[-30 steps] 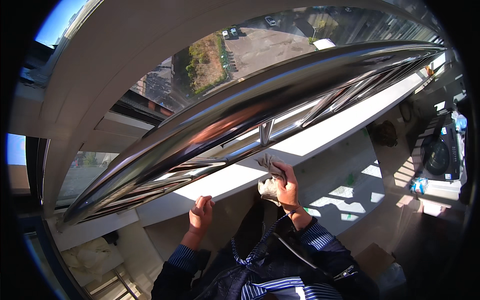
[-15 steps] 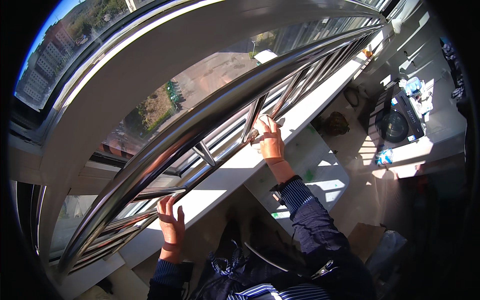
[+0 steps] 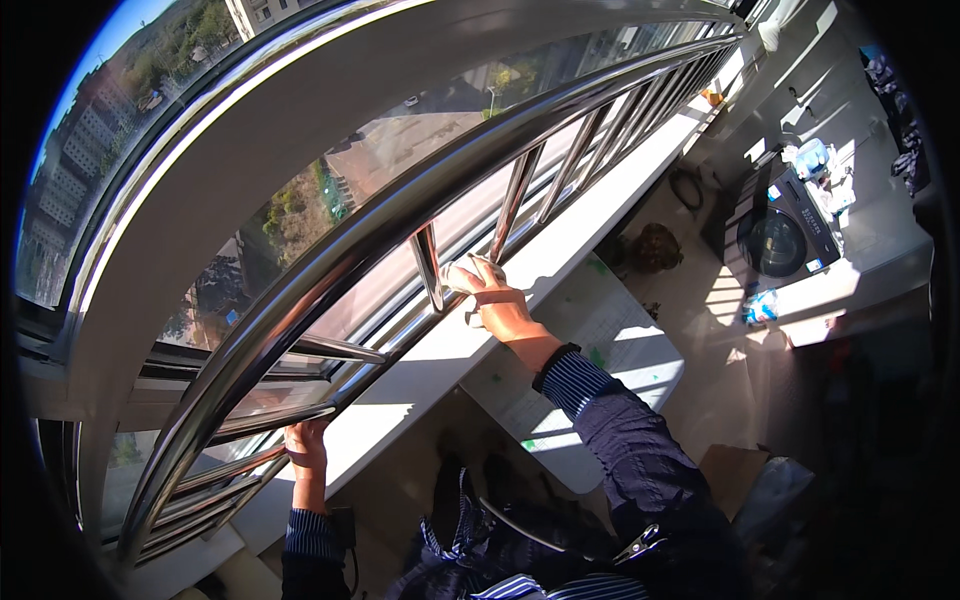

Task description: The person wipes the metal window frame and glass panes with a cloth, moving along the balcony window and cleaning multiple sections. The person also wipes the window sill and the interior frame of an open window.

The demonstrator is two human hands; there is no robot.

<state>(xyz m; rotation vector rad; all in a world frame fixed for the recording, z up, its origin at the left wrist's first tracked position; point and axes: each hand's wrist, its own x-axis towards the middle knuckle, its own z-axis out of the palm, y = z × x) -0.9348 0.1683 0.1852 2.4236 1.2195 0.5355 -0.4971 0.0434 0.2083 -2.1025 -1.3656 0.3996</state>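
A shiny metal railing (image 3: 370, 220) with a thick top rail and several bars runs along the window, slanting from lower left to upper right. My right hand (image 3: 505, 312) is closed around a pale, crumpled cloth (image 3: 472, 317) and presses it to the railing's lower rail, beside the foot of an upright bar. My left hand (image 3: 306, 445) is at the near left part of the railing, its fingers curled around a bar and mostly hidden by it. Below the railing lies a white window sill (image 3: 385, 400), partly in bright sun.
Under the sill stands a pale board or tabletop (image 3: 590, 385) with green marks. Farther right are a dark front-loading washing machine (image 3: 775, 240) with packages on top, a round brown object (image 3: 657, 247) on the floor and a cardboard piece (image 3: 732, 475). Buildings and ground show through the glass.
My right hand has slid the cloth left and nearer along the lower rail. My left hand has moved down and left, its fingers now curled behind a bar. The view has shifted slightly.
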